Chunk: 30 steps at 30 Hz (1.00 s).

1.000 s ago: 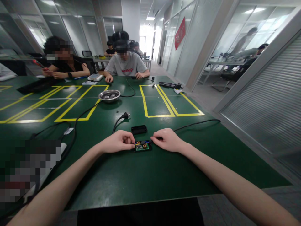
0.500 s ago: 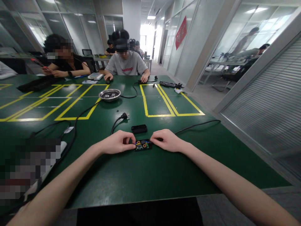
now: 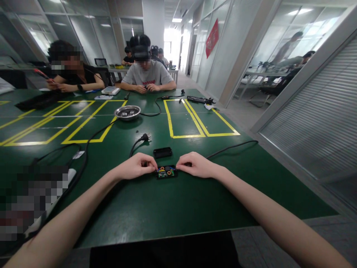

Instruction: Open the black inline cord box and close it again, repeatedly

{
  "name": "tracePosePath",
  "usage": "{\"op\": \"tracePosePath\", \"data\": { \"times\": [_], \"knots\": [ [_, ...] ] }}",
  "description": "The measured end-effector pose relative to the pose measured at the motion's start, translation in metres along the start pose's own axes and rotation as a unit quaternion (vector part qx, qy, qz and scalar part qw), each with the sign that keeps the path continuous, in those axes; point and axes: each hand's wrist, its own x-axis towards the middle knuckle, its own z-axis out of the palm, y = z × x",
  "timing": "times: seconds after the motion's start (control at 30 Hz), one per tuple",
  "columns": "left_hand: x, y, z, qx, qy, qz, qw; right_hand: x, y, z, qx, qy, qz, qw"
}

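The green board [image 3: 163,174] is showing copper-coloured rings [image 3: 169,172] and thin wires [image 3: 161,171], lying in a black case [image 3: 167,178] on the counter [image 3: 178,208]. The left hand [image 3: 138,166] and right hand [image 3: 196,165] are pinching cords [image 3: 231,149] at its ends, fingers pointing inward.

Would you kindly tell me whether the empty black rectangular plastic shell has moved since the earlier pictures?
No, the black shell shows no shift against the yellow tape outline beyond it.

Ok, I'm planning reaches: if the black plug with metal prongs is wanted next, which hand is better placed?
Probably the left hand: the plug lies just beyond it. The right hand is farther off, across the open black case holding a green circuit board. Both hands are at the case's ends.
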Motion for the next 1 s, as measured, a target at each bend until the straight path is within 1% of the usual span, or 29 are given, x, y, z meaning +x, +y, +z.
{"op": "tracePosePath", "data": {
  "times": [0.1,0.27,0.43,0.63,0.73,0.8,0.93,1.0],
  "knots": [
    [0.0008,-0.0016,-0.0011,-0.02,-0.005,-0.005,1.0,0.0,-0.0012,-0.0001,0.001,0.001,-0.004,1.0],
    [-0.0007,-0.0023,-0.0026,-0.024,-0.023,-0.022,0.999,0.0012,-0.0023,0.0008,0.019,0.004,0.0,1.0],
    [-0.0018,-0.0012,-0.0044,-0.021,-0.028,-0.036,0.999,0.0004,-0.001,0.0003,0.014,0.0,-0.005,1.0],
    [-0.0038,0.0036,-0.002,-0.022,-0.032,-0.039,0.998,-0.0006,-0.0014,0.0032,-0.021,0.017,-0.003,1.0],
    [-0.004,0.0035,-0.0003,-0.025,-0.032,-0.03,0.999,0.0005,-0.0031,0.0054,-0.041,0.021,0.006,0.999],
    [-0.0031,0.0019,0.0006,-0.012,-0.016,-0.017,1.0,0.0011,-0.0038,0.006,-0.045,0.023,0.014,0.999],
    [-0.0002,-0.0014,0.0014,0.033,0.045,0.016,0.998,0.0014,-0.0035,0.0058,-0.053,0.031,0.037,0.997],
    [0.0007,-0.0016,0.0009,0.05,0.048,0.024,0.997,0.0017,-0.0032,0.006,-0.06,0.036,0.052,0.996]
  ]
}}
